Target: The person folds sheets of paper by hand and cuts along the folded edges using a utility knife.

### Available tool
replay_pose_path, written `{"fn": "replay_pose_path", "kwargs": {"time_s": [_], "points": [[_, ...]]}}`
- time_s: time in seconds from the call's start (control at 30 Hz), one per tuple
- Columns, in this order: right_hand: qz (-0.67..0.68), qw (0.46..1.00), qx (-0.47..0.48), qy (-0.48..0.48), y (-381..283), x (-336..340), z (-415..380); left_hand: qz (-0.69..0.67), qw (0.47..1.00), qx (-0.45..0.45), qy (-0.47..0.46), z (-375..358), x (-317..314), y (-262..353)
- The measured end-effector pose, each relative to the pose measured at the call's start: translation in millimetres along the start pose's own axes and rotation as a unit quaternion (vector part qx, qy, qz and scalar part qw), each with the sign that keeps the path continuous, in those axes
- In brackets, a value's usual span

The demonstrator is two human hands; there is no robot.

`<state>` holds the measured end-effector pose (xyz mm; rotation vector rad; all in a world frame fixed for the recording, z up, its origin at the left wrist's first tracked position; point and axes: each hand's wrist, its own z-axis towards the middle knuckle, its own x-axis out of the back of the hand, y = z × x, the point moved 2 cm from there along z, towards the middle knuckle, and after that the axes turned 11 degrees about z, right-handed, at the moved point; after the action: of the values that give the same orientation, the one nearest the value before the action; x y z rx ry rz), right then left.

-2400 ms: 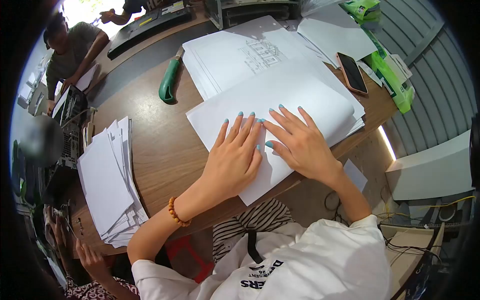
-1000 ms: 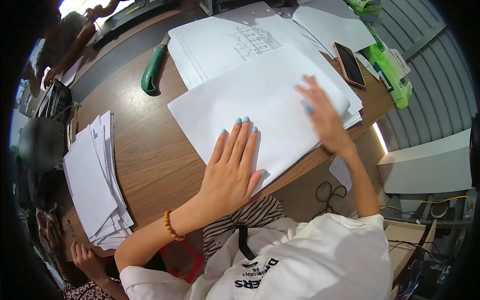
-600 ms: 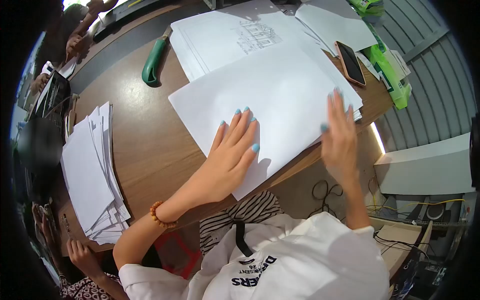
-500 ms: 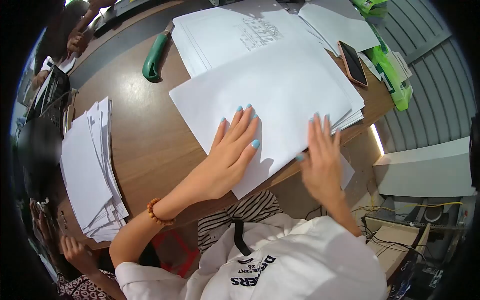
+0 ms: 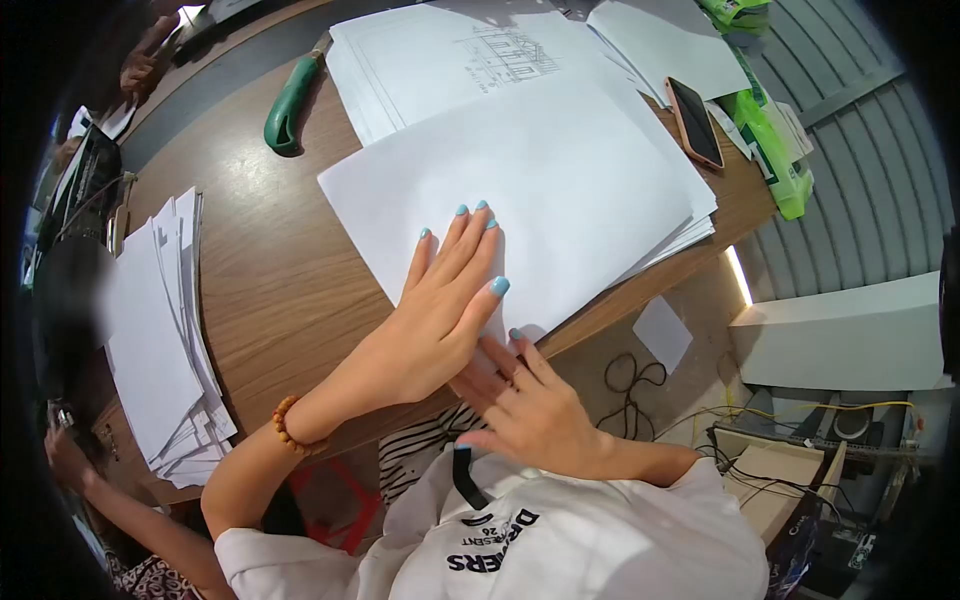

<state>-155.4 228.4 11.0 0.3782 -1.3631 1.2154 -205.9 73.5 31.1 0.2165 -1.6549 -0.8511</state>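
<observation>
**Right hand (image 5: 530,415) moves in from the sheet's right side to just beside the left hand (image 5: 435,325)**

Half a second ago the right hand was farther right, near the desk's front edge; now it sits low, in front of the left wrist, while the left hand stays on the top sheet (image 5: 575,170).

Upside-down lettering shows on the white shirt (image 5: 610,540): "DR" and "ERS" on either side of a fold, with a smaller "26" nearby. Beneath the top sheet, a sheet with a line drawing of a building (image 5: 515,55) sticks out at the far side; its small writing is illegible. Print on the green package (image 5: 775,165) at the right cannot be read either.

Left hand: open, palm down, 4 fingers stretched over the paper and the thumb a little apart. Right hand: also open, fingers extended and thumb spread, 1 fingertip at the sheet's near edge. Some of its fingers pass behind the left hand, so whether they pinch the paper cannot be told.

That top sheet lies over other papers at the front of the wooden desk (image 5: 260,270). A phone (image 5: 694,122) rests right of it, a green-handled tool (image 5: 290,105) lies to the left, and a loose paper stack (image 5: 150,340) lies farther left.
</observation>
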Motion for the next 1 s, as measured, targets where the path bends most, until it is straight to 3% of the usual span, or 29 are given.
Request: {"fn": "replay_pose_path", "kwargs": {"time_s": [0.2, 0.27, 0.4, 0.53, 0.63, 0.77, 0.9, 1.0], "points": [[0.057, 0.997, 0.043, -0.039, 2.8, 6.1, -3.6, 0.044, 0.999, 0.001, 0.006, -0.6, -4.9, 0.1], [0.081, 0.995, 0.038, -0.049, 15.8, 13.3, -3.8, 0.168, 0.982, -0.051, 0.068, -1.5, -12.0, -1.9], [0.031, 0.998, 0.007, -0.056, 43.2, 43.6, -5.6, 0.237, 0.966, -0.057, 0.091, -3.5, -17.7, 1.5], [-0.016, 0.989, -0.136, 0.055, 107.6, 79.3, -23.6, 0.237, 0.963, -0.072, 0.104, -6.7, -16.6, 2.3], [-0.072, 0.953, -0.265, 0.127, 158.4, 111.6, -33.1, 0.233, 0.962, -0.082, 0.114, -7.6, -14.4, 3.1], [-0.217, 0.911, -0.275, 0.217, 184.9, 118.7, -35.7, 0.221, 0.961, -0.094, 0.138, -10.0, -17.8, -0.4], [-0.053, 0.909, -0.338, 0.238, 151.7, 119.8, -17.4, 0.265, 0.949, -0.094, 0.143, -14.4, -16.8, 2.4], [0.080, 0.894, -0.355, 0.260, 148.1, 120.4, -16.7, 0.328, 0.914, -0.179, 0.157, -19.0, -8.5, 6.7]]}}
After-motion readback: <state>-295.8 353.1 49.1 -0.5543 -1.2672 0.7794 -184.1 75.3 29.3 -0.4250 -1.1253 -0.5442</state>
